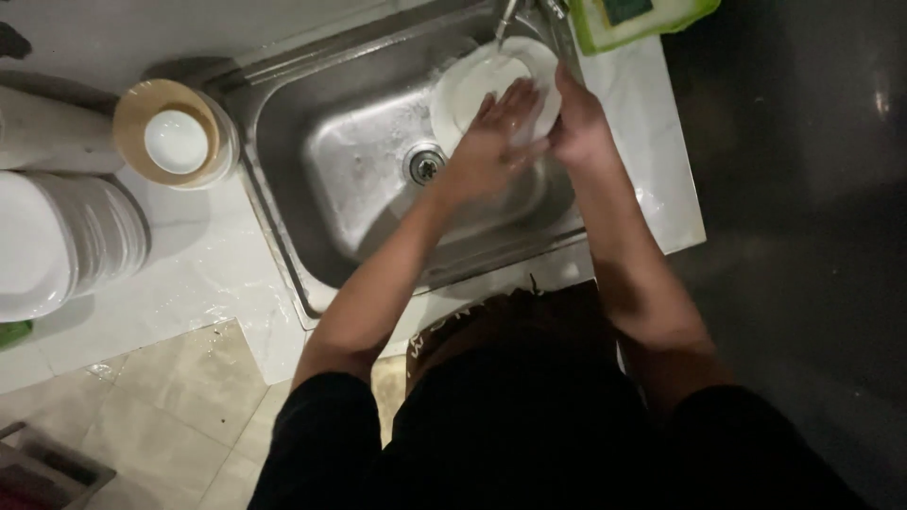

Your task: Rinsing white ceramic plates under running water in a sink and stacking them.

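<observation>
plate (482, 80) in sink (331, 170), under tap (507, 19) | left hand (491, 142) flat, fingers spread on its face | right hand (578, 123) grips its rim | wet, likely slippery, hard, could break (hold the rim, both hands) | more plates (57, 236) on counter (189, 274)

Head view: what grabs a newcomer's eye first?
Both hands on a white plate under the tap's running water, at the back right of the steel sink: the left hand spread across its face, the right hand at its rim. To the left on the white counter, a stack of white plates and a tan-rimmed bowl stack.
</observation>
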